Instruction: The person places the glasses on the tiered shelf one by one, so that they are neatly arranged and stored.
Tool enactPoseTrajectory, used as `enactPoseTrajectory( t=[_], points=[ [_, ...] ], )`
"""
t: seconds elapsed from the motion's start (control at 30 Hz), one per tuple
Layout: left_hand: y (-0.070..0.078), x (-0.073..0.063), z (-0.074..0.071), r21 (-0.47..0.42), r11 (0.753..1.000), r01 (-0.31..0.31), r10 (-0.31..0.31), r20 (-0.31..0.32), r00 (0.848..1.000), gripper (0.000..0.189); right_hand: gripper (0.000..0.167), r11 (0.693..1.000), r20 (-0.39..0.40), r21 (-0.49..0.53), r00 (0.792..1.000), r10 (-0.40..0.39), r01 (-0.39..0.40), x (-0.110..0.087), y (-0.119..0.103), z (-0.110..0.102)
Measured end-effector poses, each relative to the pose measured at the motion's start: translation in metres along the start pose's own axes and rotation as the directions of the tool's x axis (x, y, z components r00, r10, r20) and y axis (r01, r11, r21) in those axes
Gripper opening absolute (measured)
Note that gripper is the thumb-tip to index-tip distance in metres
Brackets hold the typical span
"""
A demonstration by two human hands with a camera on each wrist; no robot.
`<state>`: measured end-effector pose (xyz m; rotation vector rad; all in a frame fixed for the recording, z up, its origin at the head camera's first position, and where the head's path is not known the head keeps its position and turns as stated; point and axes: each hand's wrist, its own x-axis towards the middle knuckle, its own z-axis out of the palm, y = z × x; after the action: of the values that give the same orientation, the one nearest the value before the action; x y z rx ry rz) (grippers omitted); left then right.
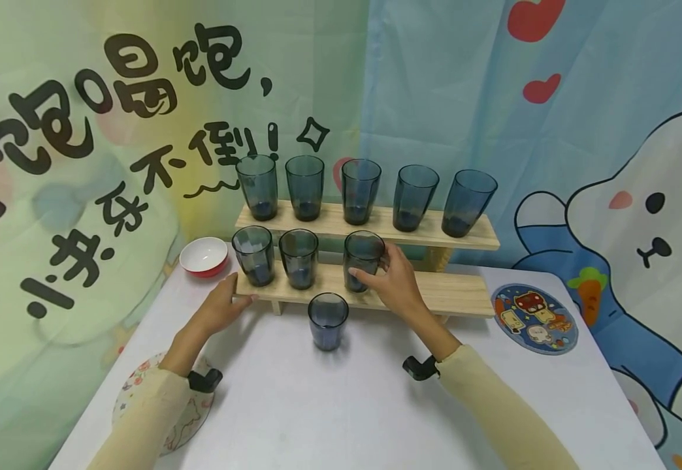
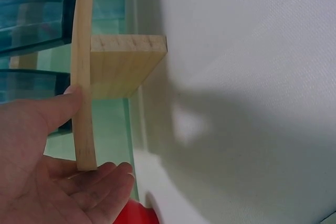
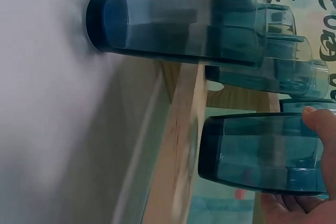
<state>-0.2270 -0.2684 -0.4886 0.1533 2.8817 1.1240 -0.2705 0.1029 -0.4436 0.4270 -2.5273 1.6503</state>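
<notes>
My right hand (image 1: pixel 396 281) holds a blue-tinted drinking glass (image 1: pixel 362 261) upright at the lower shelf, thumb on one side and fingers on the other. In the right wrist view, the base of this glass (image 3: pixel 252 153) is at the board; whether it touches, I cannot tell. My left hand (image 1: pixel 217 307) grips the left end of the wooden two-tier shelf's lower board (image 2: pixel 84 129), thumb above and fingers beneath. Two like glasses, one at the left (image 1: pixel 254 258) and another beside it (image 1: pixel 298 260), stand on that board. One more glass (image 1: pixel 328 323) stands on the table before the shelf.
Several matching glasses stand in a row on the upper board (image 1: pixel 332 212). A red-and-white bowl (image 1: pixel 204 256) lies left of the shelf. A round patterned mat (image 1: pixel 535 320) lies to the right, and another (image 1: pixel 185 424) is partly under the left forearm. Printed curtains hang behind.
</notes>
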Motion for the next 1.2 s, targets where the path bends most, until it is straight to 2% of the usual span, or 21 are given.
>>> enactPoseTrajectory(
  t=[0.2,0.73,0.9,1.03,1.2],
  points=[
    [0.0,-0.001,0.0,-0.008,1.0,-0.016,0.016,-0.005,1.0,0.07,0.08,1.0,-0.004,0.003,1.0,0.004,-0.004,0.004,-0.002,0.008],
    [-0.002,0.0,0.0,-0.002,1.0,-0.003,0.003,0.002,1.0,0.073,0.081,1.0,-0.003,0.004,1.0,0.01,-0.01,0.005,0.0,0.017],
    [-0.002,-0.001,-0.001,-0.007,1.0,-0.005,0.005,-0.001,1.0,0.073,0.088,1.0,0.009,-0.005,1.0,0.022,-0.022,0.004,0.003,0.018],
    [-0.002,-0.002,0.0,-0.003,1.0,-0.006,0.006,-0.002,1.0,0.073,0.093,0.999,0.032,-0.02,0.999,0.03,-0.03,-0.001,0.007,0.016],
    [-0.001,-0.003,-0.001,-0.014,1.0,-0.004,0.004,0.0,1.0,0.074,0.088,0.997,0.021,-0.04,0.997,0.068,-0.067,-0.016,0.012,0.009]
  ],
)
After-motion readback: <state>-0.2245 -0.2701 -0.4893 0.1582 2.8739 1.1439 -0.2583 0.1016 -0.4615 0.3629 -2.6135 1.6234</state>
